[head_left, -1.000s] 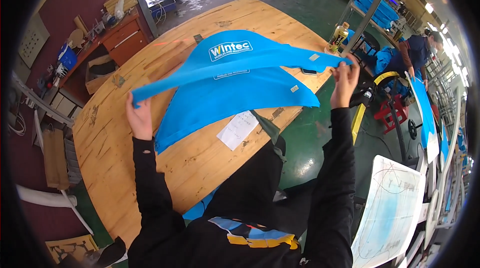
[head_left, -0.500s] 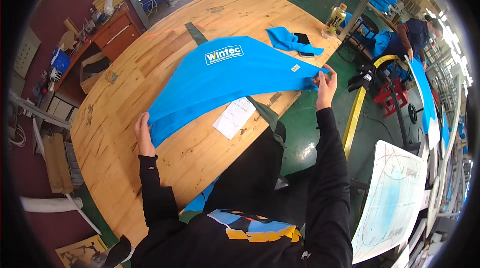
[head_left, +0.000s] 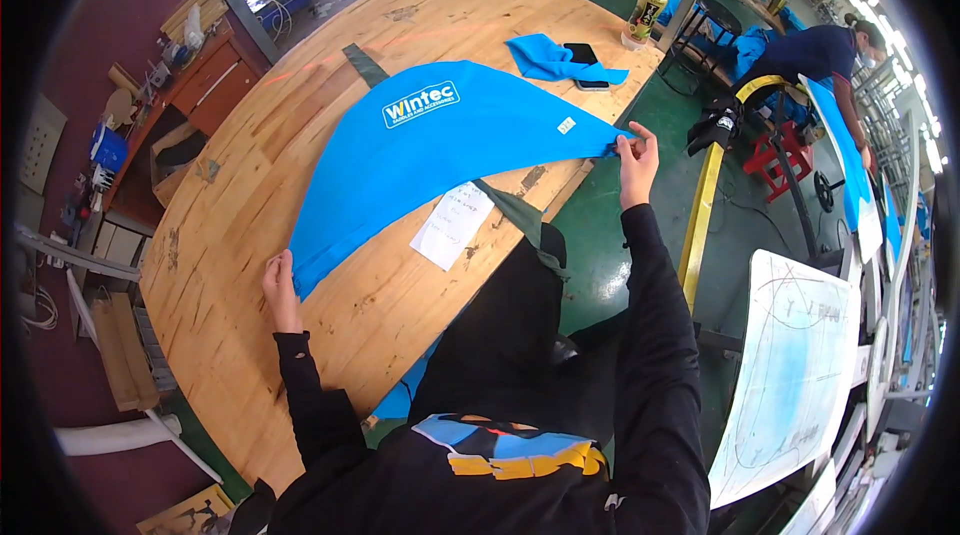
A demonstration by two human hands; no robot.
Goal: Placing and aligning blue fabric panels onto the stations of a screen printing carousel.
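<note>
The left hand [head_left: 280,287] and right hand [head_left: 634,161] each pinch one end of the blue cloth [head_left: 430,150], spread flat on the wood table [head_left: 250,185] (a paper [head_left: 452,225] peeks from under it), so next probably comes smoothing it, pulling evenly.

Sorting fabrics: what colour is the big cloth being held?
Bright blue cloth with a white logo; head view.
</note>
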